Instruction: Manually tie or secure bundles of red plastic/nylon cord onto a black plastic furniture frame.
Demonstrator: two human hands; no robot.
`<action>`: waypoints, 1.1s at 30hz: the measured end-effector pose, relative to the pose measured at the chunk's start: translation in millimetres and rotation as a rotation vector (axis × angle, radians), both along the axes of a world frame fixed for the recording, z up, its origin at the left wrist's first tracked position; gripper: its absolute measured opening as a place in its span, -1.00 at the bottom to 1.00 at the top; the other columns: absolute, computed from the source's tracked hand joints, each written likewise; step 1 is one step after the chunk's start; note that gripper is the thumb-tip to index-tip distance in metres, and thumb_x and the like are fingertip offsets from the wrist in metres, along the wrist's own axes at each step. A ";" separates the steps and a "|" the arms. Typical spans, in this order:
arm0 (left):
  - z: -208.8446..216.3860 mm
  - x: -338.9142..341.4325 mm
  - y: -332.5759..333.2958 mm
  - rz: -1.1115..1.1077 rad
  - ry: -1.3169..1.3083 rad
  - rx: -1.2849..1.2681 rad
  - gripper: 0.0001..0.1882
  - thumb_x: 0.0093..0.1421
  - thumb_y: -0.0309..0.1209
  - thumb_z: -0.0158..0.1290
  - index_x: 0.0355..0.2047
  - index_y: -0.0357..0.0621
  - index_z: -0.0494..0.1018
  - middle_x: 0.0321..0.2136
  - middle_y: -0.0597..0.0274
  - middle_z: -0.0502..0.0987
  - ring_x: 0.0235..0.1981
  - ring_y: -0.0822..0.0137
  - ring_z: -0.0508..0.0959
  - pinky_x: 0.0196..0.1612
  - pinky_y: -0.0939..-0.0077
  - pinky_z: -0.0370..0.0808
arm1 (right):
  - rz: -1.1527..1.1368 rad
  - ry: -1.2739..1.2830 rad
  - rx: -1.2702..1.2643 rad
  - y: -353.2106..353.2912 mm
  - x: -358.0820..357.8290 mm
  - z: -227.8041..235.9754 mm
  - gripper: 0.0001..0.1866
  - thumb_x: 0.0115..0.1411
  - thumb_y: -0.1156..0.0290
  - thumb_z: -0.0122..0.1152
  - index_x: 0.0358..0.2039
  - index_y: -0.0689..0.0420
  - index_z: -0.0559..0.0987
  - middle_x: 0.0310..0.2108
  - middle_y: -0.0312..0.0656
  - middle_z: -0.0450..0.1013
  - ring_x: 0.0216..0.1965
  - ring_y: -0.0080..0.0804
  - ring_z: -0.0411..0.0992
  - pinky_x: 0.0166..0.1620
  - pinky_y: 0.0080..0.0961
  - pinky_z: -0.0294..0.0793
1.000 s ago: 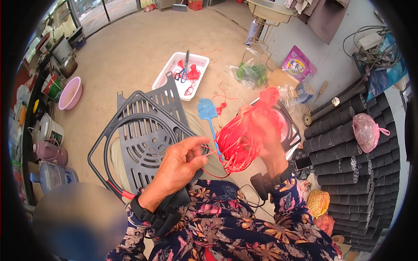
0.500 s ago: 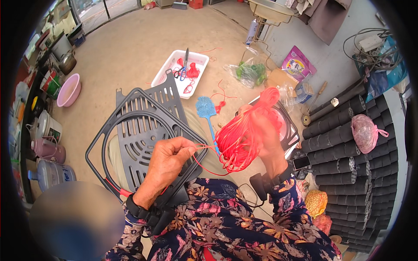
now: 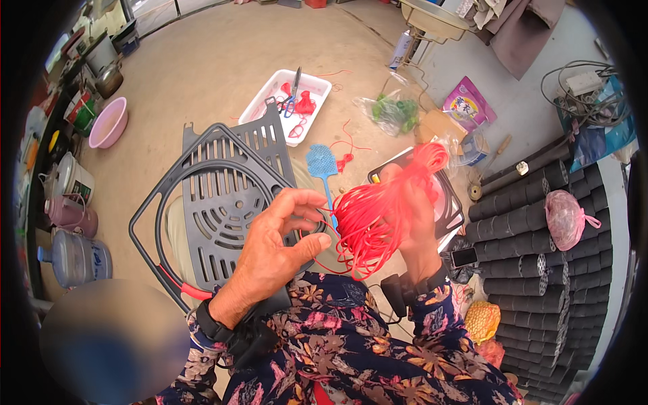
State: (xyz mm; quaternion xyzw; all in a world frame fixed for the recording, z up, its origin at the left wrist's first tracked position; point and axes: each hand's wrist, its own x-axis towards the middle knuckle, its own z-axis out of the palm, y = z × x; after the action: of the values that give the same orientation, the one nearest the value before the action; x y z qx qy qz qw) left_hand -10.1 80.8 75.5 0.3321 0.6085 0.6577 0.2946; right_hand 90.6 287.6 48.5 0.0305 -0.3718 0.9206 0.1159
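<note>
A thick hank of red cord [image 3: 378,219] hangs in front of me, gripped near its top by my right hand [image 3: 420,226]. The loops partly cover that hand's fingers. Just left of the hank, my left hand [image 3: 280,236] has its thumb and fingers apart, close to the loose loops. A strand runs from the hank past that hand. Across my lap lie a grey slatted plastic panel [image 3: 233,202] and a dark square frame with a round ring [image 3: 160,192]. Red cord is wound round the frame's lower left edge [image 3: 196,291].
Ahead on the floor, a white tray [image 3: 255,111] holds scissors [image 3: 291,101] and red cord. A blue fly swatter [image 3: 322,163] lies nearby. At right are a bag of greens [image 3: 391,111] and stacked dark rolls [image 3: 520,236]. A pink basin [image 3: 108,123] and water jug [image 3: 79,260] stand left.
My left hand has let go of the strand it pinched and spread its fingers, moving slightly right toward the hank. My right hand still holds the hank.
</note>
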 end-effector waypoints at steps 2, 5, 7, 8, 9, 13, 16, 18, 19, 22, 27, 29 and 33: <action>3.4 6.1 3.2 0.127 0.007 0.182 -0.79 0.03 -0.52 0.21 -0.29 -0.20 0.48 -0.28 0.24 0.44 -0.13 0.32 0.45 -0.05 0.45 0.41 | 0.072 0.063 -0.024 8.8 -0.6 -10.3 -0.67 0.27 0.18 0.10 -0.15 0.18 0.35 -0.21 -0.06 0.48 -0.42 -0.51 0.50 -0.46 -0.66 0.46; 15.5 5.0 -5.8 0.091 0.440 0.135 -0.84 -0.02 -0.54 0.23 -0.42 -0.19 0.47 -0.30 0.22 0.43 -0.16 0.28 0.44 -0.09 0.42 0.39 | 0.143 0.133 -0.096 9.0 -1.5 -14.8 -0.65 0.26 0.19 0.11 -0.14 0.19 0.35 -0.19 -0.07 0.47 -0.35 -0.44 0.51 -0.38 -0.60 0.51; 16.0 11.9 -4.4 0.098 0.507 0.116 -0.86 -0.06 -0.52 0.24 -0.48 -0.17 0.48 -0.36 0.20 0.41 -0.24 0.23 0.42 -0.16 0.39 0.35 | 0.144 0.141 -0.142 1.9 -2.9 -13.2 -0.65 0.25 0.19 0.12 -0.14 0.19 0.35 -0.17 -0.07 0.46 -0.30 -0.40 0.52 -0.31 -0.55 0.54; 14.3 13.8 -4.6 0.078 0.581 0.057 -0.85 -0.08 -0.51 0.26 -0.48 -0.17 0.50 -0.38 0.20 0.41 -0.26 0.23 0.43 -0.16 0.39 0.35 | 0.073 0.109 -0.107 -5.1 -4.1 -7.8 -0.65 0.25 0.19 0.12 -0.13 0.20 0.35 -0.15 -0.07 0.46 -0.24 -0.37 0.50 -0.22 -0.49 0.54; 12.5 14.9 -3.9 0.058 0.654 -0.003 -0.83 -0.10 -0.50 0.28 -0.48 -0.17 0.52 -0.41 0.21 0.41 -0.28 0.22 0.44 -0.16 0.40 0.35 | 0.002 0.077 -0.073 -10.1 -5.4 -4.1 -0.64 0.24 0.20 0.13 -0.13 0.20 0.35 -0.13 -0.07 0.45 -0.19 -0.34 0.49 -0.13 -0.43 0.53; 6.4 19.9 -1.9 0.126 0.705 -0.065 -0.80 -0.12 -0.45 0.31 -0.50 -0.16 0.50 -0.49 0.21 0.39 -0.37 0.20 0.39 -0.26 0.37 0.27 | 0.016 0.096 -0.046 -16.8 -6.5 -2.0 -0.64 0.23 0.20 0.14 -0.12 0.20 0.36 -0.13 -0.09 0.43 -0.13 -0.34 0.45 -0.02 -0.39 0.47; 3.5 23.3 -0.6 0.213 0.697 -0.073 -0.79 -0.13 -0.44 0.31 -0.50 -0.17 0.49 -0.51 0.21 0.38 -0.39 0.19 0.38 -0.27 0.35 0.24 | -0.005 0.105 -0.021 -18.7 -9.0 -7.6 -0.64 0.23 0.20 0.14 -0.13 0.20 0.36 -0.17 -0.11 0.42 -0.13 -0.34 0.45 -0.03 -0.39 0.47; -0.8 25.0 0.0 0.237 0.713 -0.074 -0.79 -0.11 -0.42 0.30 -0.50 -0.16 0.48 -0.50 0.20 0.38 -0.37 0.17 0.37 -0.29 0.32 0.22 | 0.021 0.122 -0.024 -22.3 -11.4 -8.0 -0.64 0.23 0.21 0.15 -0.14 0.21 0.37 -0.20 -0.14 0.40 -0.14 -0.36 0.45 -0.06 -0.40 0.46; -1.6 25.8 0.5 0.251 0.728 -0.070 -0.79 -0.09 -0.40 0.29 -0.50 -0.15 0.47 -0.48 0.20 0.37 -0.36 0.15 0.36 -0.30 0.29 0.21 | 0.026 0.122 -0.024 -24.4 -11.7 -7.7 -0.64 0.23 0.21 0.15 -0.14 0.21 0.37 -0.20 -0.14 0.40 -0.14 -0.36 0.45 -0.06 -0.40 0.46; -0.8 26.4 1.8 0.317 0.754 -0.097 -0.81 -0.09 -0.44 0.27 -0.50 -0.18 0.46 -0.49 0.20 0.37 -0.37 0.14 0.36 -0.30 0.29 0.21 | 0.010 0.122 -0.026 -26.7 -12.8 -8.8 -0.64 0.24 0.20 0.13 -0.14 0.21 0.36 -0.21 -0.15 0.40 -0.15 -0.39 0.44 -0.06 -0.42 0.45; -7.9 22.1 -0.3 0.320 0.695 -0.032 -0.86 -0.07 -0.53 0.21 -0.50 -0.21 0.46 -0.52 0.20 0.36 -0.38 0.18 0.38 -0.29 0.33 0.28 | -0.086 0.093 0.014 -37.2 -16.7 -6.5 -0.65 0.25 0.20 0.10 -0.13 0.20 0.35 -0.22 -0.17 0.39 -0.30 -0.47 0.44 -0.20 -0.52 0.46; -5.7 20.3 -3.4 0.289 0.618 0.005 -0.88 -0.07 -0.55 0.19 -0.49 -0.23 0.46 -0.53 0.21 0.36 -0.39 0.23 0.39 -0.29 0.38 0.31 | -0.074 0.094 -0.034 -31.3 -15.6 -12.5 -0.65 0.24 0.20 0.11 -0.13 0.19 0.35 -0.21 -0.17 0.37 -0.33 -0.48 0.43 -0.24 -0.55 0.46; -1.0 15.0 -12.3 0.116 -0.003 -0.020 -0.92 0.05 -0.54 0.17 -0.45 -0.25 0.48 -0.52 0.37 0.45 -0.45 0.55 0.42 -0.37 0.63 0.35 | -0.007 0.078 -0.068 -23.1 -12.4 -17.8 -0.66 0.22 0.21 0.13 -0.14 0.17 0.36 -0.25 -0.21 0.34 -0.39 -0.50 0.41 -0.29 -0.57 0.43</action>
State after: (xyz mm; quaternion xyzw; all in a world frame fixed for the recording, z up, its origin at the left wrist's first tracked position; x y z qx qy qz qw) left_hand 4.9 68.5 74.5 0.2921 0.6329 0.6681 0.2601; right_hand 78.2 264.5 30.7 0.0614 -0.3355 0.9304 0.1344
